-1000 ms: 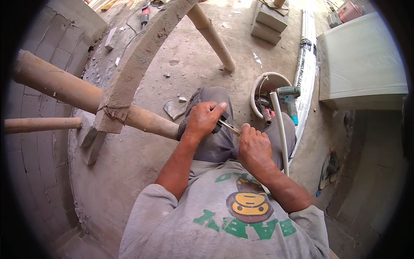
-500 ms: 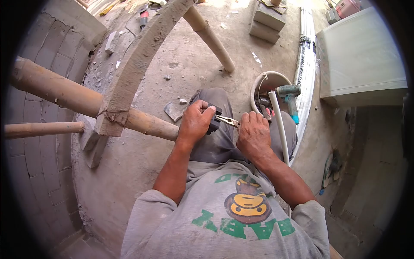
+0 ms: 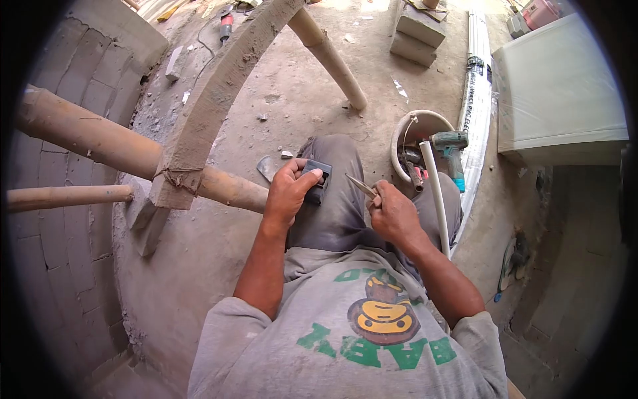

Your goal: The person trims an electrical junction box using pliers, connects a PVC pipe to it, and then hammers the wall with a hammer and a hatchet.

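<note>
Concrete floor (image 3: 199,246); black box (image 3: 321,191), pliers (image 3: 361,187) in separate hands (image 3: 287,194) (image 3: 397,216)

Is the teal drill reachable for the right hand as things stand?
Probably, though not freely: the right hand holds pliers, and in this view the white pipe runs between it and the teal drill. Gripping the drill would likely mean freeing the hand and reaching past the pipe.

Around you spreads a dusty concrete floor (image 3: 193,266), gritty along the grey block wall (image 3: 73,226) to your left. A pale, box-like unit (image 3: 565,93) stands to your right; bright light (image 3: 372,6) catches the floor's far edge.
</note>
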Demonstrator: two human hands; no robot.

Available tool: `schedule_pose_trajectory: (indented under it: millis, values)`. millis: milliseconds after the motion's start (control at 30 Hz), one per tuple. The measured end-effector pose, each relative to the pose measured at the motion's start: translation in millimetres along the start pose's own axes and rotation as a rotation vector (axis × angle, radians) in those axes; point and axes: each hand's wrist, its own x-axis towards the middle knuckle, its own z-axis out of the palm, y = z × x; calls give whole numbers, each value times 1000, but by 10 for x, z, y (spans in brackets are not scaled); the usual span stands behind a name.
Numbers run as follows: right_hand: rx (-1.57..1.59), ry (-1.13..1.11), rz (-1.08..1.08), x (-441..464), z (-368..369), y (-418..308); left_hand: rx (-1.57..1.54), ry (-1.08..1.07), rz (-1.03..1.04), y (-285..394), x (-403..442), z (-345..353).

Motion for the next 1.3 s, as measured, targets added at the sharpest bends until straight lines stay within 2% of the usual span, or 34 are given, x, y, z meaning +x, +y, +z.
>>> schedule_pose_trajectory:
  millis: [100,200,300,500,600,700,833,933,1033,1300]
  values:
    - [176,-188,142,39,7,-109,-81,-43,-26,-22,-47,-54]
    - [448,-133,99,86,182,-127,-155,-77,-88,11,-103,-64]
    - [757,-96,182,168,246,-255,-144,-104,-82,-49,-139,-12]
    - [806,-163,209,238,181,-355,3,-112,-102,-18,-195,-35]
    - [721,-285,390,268,27,-451,74,-140,-82,-14,-213,-28]
    - [715,-219,251,324,81,-393,123,-88,-106,-24,-227,-21]
    - [774,-245,283,379,169,-351,127,-185,-95,-56,-280,-104]
    - [767,-230,186,376,195,-366,33,-232,-123,-5,-309,-119]
    - [734,-279,151,411,105,-402,-77,-250,-169,-27,-309,-120]
    - [745,-351,166,477,19,-462,-134,-259,-229,-55,-235,-141]
